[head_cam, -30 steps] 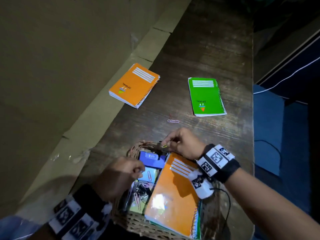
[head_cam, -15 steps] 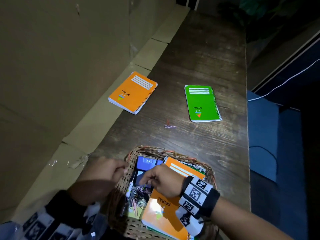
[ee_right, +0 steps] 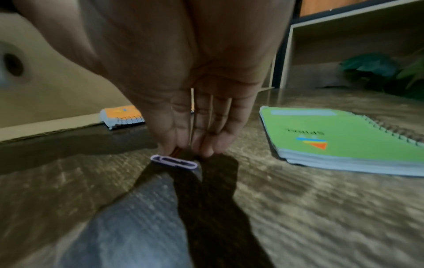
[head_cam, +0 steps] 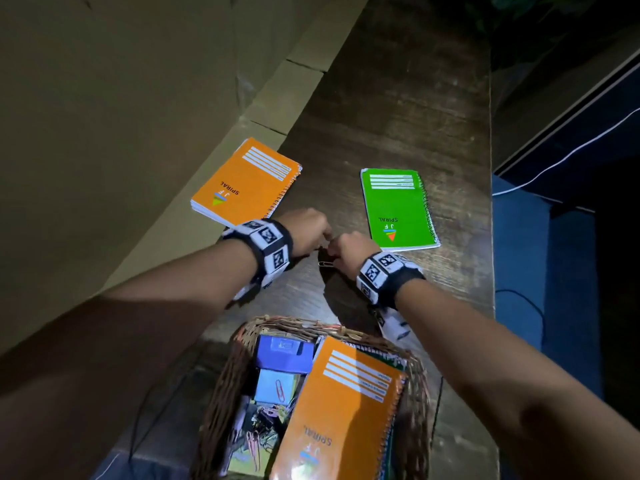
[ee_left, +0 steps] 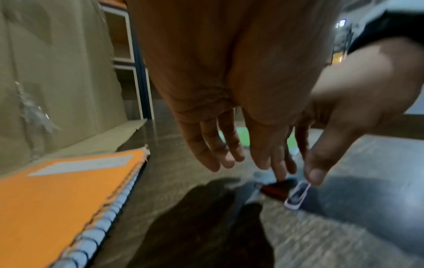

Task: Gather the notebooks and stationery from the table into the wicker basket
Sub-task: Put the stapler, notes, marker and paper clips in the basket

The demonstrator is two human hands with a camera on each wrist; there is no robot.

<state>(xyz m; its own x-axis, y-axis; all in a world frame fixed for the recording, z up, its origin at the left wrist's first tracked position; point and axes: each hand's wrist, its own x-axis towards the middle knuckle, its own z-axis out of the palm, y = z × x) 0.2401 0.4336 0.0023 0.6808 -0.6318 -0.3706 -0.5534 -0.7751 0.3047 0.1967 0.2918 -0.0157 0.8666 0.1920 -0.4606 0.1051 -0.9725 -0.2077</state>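
Observation:
Two paper clips lie on the wooden table between an orange spiral notebook (head_cam: pixel 246 183) and a green one (head_cam: pixel 398 206). My right hand (head_cam: pixel 346 245) points its fingers down, and thumb and forefinger tips meet on the red clip (ee_right: pixel 176 150). A lilac clip (ee_right: pixel 174 162) lies flat just in front of them. My left hand (head_cam: pixel 310 230) hangs beside it with straight fingers, one fingertip touching down by the red clip (ee_left: pixel 275 188). The wicker basket (head_cam: pixel 294 322) stands nearer me and holds another orange notebook (head_cam: pixel 346 403).
A cardboard wall (head_cam: pixel 121 133) runs along the table's left side, close to the orange notebook. The table's right edge (head_cam: pixel 491 237) drops to a blue seat (head_cam: pixel 519 271). Inside the basket are a blue box (head_cam: pixel 284 355), sticky notes and loose clips.
Both hands have left the basket and reached forward across the table to the two paper clips. The notebooks on the table have not moved.

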